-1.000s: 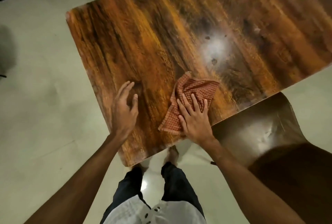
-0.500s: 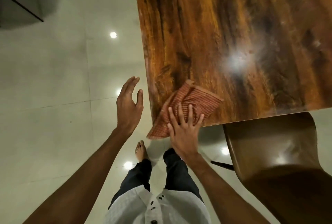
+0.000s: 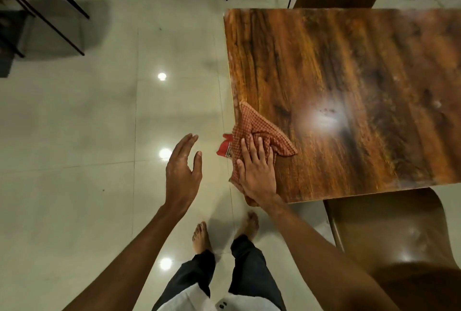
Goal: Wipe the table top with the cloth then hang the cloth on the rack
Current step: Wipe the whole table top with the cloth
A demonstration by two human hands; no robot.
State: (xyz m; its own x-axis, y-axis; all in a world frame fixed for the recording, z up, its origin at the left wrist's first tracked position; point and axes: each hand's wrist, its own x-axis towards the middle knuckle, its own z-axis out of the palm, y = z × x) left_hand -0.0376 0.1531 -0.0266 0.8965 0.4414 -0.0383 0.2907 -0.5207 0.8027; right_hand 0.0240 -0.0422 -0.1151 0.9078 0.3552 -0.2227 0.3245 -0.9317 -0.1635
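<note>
1. The right hand [image 3: 258, 173] is laid flat, fingers spread, palm pressed onto the cloth [image 3: 259, 133]; nothing is pinched, so the grip is pressure only.
2. The left hand [image 3: 183, 173] is held open in the air beside the surface's left edge, fingers loosely extended, touching nothing.
3. The cloth is bunched at the near-left corner of the surface [image 3: 349, 73], and part of it is already draped past the edge, a red hem (or tag) hanging over the floor [image 3: 74, 136].
4. Risk one: with so much fabric overhanging and no pinch applied, the cloth could be swept off the edge and dropped to the floor by one more leftward stroke.
5. Risk two: a bunched cloth is seen to cover little, so streaks could be left; dark specks near the glare spot [image 3: 326, 111] look untouched.
6. Risk three: bare feet on glossy tile beside the chair [image 3: 389, 236]; a slip could be caused by a hurried step.
7. The rack cannot be identified with confidence, so hanging is judged some way off.
</note>
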